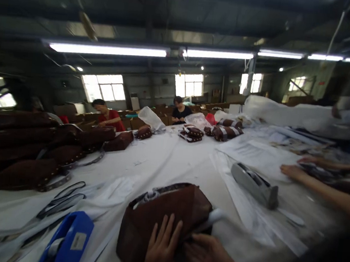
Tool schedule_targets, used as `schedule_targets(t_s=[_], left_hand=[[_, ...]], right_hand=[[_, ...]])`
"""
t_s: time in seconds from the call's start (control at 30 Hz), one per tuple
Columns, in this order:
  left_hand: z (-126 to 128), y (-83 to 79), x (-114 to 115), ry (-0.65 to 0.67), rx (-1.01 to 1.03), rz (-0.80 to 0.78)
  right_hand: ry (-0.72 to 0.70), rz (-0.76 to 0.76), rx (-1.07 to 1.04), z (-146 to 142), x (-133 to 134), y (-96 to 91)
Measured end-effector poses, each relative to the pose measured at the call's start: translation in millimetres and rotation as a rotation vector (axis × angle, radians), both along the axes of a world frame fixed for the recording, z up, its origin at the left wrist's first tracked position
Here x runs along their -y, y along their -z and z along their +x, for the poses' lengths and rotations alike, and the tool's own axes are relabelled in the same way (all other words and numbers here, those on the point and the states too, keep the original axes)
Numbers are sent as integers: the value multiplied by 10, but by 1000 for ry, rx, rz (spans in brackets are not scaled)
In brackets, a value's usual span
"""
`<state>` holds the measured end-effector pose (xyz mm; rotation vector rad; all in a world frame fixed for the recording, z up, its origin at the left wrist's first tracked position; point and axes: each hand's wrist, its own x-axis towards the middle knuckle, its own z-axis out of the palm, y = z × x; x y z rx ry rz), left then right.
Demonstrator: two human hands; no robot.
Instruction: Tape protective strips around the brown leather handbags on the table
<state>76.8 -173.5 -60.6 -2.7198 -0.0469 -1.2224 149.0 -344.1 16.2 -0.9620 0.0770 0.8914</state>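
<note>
A brown handbag lies on the white-covered table in front of me, its zipped top edge turned away. My left hand rests flat on the bag's side, fingers spread. At the bag's right lower edge is my right hand, fingers curled in close against it. What those fingers pinch is hidden and blurred. A white-wrapped strap runs off the bag's right side, just above my right hand. To the left of the bag stands a blue tape dispenser.
Brown bags are piled along the left. Black straps lie nearer. On the right are a grey tape dispenser, plastic sheets and a co-worker's hands. More wrapped bags and two people are farther back.
</note>
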Motion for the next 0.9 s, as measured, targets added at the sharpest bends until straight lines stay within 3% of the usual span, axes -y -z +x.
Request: schedule_targets(t_s=[0.1,0.17,0.23,0.3,0.37,0.47,0.53,0.6,0.73,0.9], left_hand=[[-56,-290,52,6,-145,-72],[-22,-387,41,24,-164,-91],[-7,-420,9,37,-158,-102],[-21,-420,-27,46,-149,-109],[-48,-410,-52,58,-141,-114],[-81,-403,-61,71,-144,-113],[-91,-410,-54,67,-149,-102],[-92,-422,-47,60,-153,-88],[-89,-449,-44,46,-171,-83],[-94,-464,-46,40,-185,-92]], right_hand=[[52,57,-102,25,-22,-82],[-58,10,-9,119,45,-129],[-244,-145,285,278,223,-134],[-343,-391,764,528,513,-90],[-236,-662,1244,878,860,-13],[10,-1046,1568,1471,1311,129],[35,-1230,1623,1795,1487,234],[1,-1306,1617,2007,1562,334],[-68,-1303,1575,2175,1589,451],[-64,-1327,1520,2309,1637,461]])
